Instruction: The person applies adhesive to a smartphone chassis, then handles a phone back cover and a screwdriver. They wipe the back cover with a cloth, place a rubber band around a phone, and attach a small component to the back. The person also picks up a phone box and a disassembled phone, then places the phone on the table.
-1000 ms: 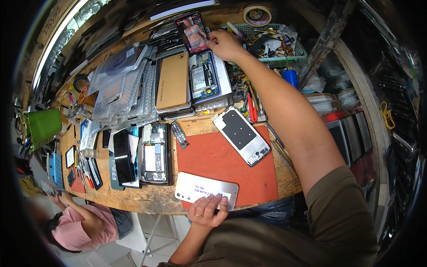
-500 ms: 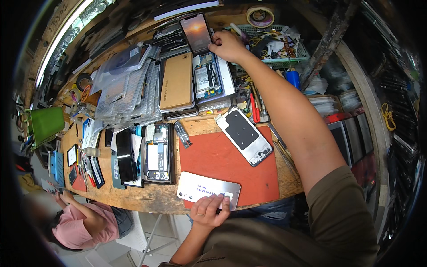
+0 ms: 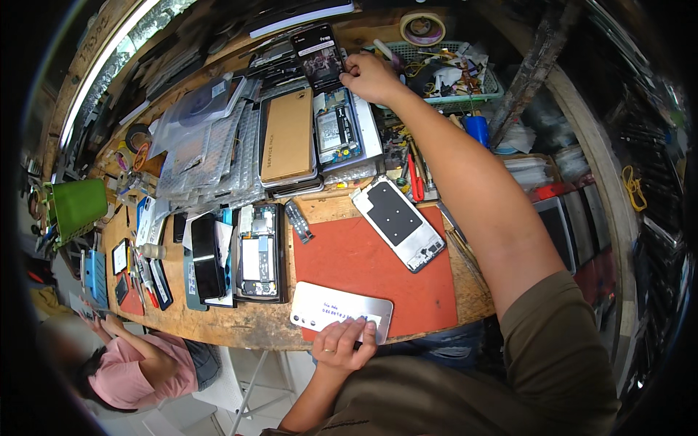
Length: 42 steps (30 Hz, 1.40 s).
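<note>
Near the bench's front edge, my left hand [image 3: 345, 340] closes over the lower right part of a silver phone back [image 3: 340, 303] with blue handwriting and round camera holes. It lies partly on the red mat [image 3: 334, 251]. My right arm stretches to the back, where my right hand [image 3: 369, 77] has its fingers curled at the right edge of an upright smartphone [image 3: 320, 61]. That smartphone's lit screen is dark with a picture on it. A white phone frame with a black panel [image 3: 398, 218] lies tilted on the mat's upper right.
Left of the mat sit an opened phone [image 3: 258, 254] and a black phone [image 3: 207, 254]. Behind them are bubble-wrap sleeves [image 3: 196, 167], a brown box [image 3: 286, 134] and another opened phone [image 3: 338, 131]. A green basket [image 3: 491, 83] stands back right. Another person [image 3: 145, 370] sits at lower left.
The upright smartphone's screen has gone from a sunset picture to a dark page with a picture. Both my hands have stayed nearly in place.
</note>
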Motion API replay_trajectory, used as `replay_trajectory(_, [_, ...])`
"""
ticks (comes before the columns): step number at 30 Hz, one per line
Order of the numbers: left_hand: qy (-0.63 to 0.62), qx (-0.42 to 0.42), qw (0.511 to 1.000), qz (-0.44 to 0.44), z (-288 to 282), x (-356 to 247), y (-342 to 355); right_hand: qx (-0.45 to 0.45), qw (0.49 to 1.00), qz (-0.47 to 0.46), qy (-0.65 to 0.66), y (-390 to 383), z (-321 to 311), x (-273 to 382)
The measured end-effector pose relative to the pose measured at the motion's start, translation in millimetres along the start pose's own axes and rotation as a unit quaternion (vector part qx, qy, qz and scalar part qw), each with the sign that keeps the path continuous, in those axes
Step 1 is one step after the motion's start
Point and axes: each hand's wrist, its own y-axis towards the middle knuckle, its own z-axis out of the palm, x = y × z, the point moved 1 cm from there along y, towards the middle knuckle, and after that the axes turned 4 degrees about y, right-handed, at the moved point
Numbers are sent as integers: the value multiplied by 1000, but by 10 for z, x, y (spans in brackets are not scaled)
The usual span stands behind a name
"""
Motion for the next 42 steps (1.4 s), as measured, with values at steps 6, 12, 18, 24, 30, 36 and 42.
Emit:
replay_trajectory(6, [11, 5, 1000, 4, -19, 1, 3, -23, 999, -37, -17, 31, -1, 6])
replay_trajectory(12, [10, 6, 1000, 3, -8, -2, 5, -17, 1000, -3, 2, 45, 14, -29])
replay_trajectory(18, [8, 6, 1000, 2, -19, -4, 0, -5, 1000, -26, -2, 50, 50, -80])
replay_trajectory(24, [8, 8, 1000, 3, -10, -6, 21, -48, 997, -55, -25, 51, 46, -53])
replay_trajectory(30, [3, -1, 1000, 0, -14, -6, 34, -25, 1000, -7, 3, 54, 31, -21])
replay_trajectory(36, [2, -2, 1000, 1, -14, -9, 48, -27, 999, -39, -11, 42, 34, -73])
replay_trajectory(42, [10, 2, 1000, 4, -20, -4, 41, -42, 997, -52, -31, 60, 46, -83])
